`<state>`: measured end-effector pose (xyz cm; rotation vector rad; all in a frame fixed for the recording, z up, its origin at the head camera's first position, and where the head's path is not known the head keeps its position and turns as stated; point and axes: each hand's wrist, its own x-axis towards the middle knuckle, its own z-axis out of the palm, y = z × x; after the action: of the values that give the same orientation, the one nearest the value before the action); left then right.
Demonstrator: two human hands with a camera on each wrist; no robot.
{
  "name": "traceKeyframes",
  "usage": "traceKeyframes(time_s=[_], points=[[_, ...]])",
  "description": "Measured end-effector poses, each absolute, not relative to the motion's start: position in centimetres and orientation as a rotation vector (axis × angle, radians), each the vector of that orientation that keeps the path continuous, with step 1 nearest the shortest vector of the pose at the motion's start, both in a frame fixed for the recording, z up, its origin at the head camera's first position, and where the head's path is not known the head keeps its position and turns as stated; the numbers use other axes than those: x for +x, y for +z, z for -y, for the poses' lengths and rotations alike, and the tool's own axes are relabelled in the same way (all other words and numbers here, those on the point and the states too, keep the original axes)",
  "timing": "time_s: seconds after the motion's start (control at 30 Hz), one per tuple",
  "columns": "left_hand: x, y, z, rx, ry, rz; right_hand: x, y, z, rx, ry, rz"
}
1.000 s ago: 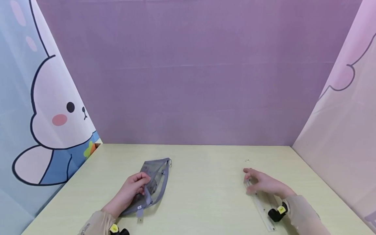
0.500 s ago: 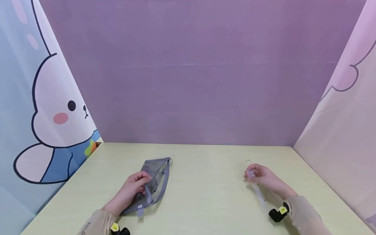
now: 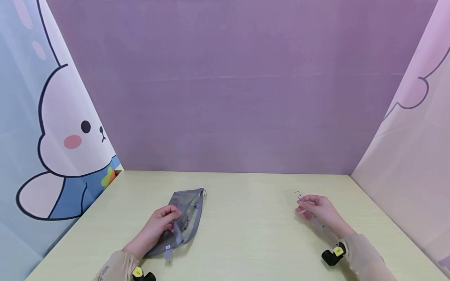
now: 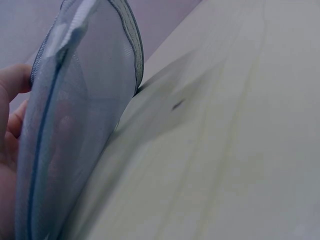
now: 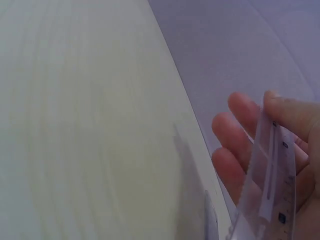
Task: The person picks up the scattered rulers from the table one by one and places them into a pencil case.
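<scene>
On the left of the table, my left hand (image 3: 162, 225) pinches the edge of a grey mesh zip pouch (image 3: 186, 198), whose mouth gapes toward the right. The mesh wall (image 4: 95, 95) stands up from the table in the left wrist view, with fingertips behind it. A clear plastic ruler (image 5: 272, 185) with black markings is held near one end by my right hand (image 3: 318, 208), thumb against fingers. The ruler is raised and tilted off the table; its lower part is hard to see in the head view.
A pale wooden table (image 3: 246, 222) lies under both hands. A purple cloth (image 3: 232, 97) rises along its back edge, with patterned cloths (image 3: 70, 117) at the sides. Small dark marks (image 3: 297, 191) are on the table beyond my right hand.
My right hand has pinched the ruler's far end and lifted it from the table, its fingers shifting slightly away and right. My left hand and the pouch stay nearly still.
</scene>
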<state>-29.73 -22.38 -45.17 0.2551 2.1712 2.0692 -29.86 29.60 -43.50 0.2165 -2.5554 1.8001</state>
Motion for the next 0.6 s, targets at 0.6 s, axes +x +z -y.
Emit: traceKeyframes(time_s=[0.6], points=[[-29.8, -45.3, 22.5, 0.266, 2.068, -2.173, -29.0, -42.2, -29.5, -0.002, 1.985, 2.416]])
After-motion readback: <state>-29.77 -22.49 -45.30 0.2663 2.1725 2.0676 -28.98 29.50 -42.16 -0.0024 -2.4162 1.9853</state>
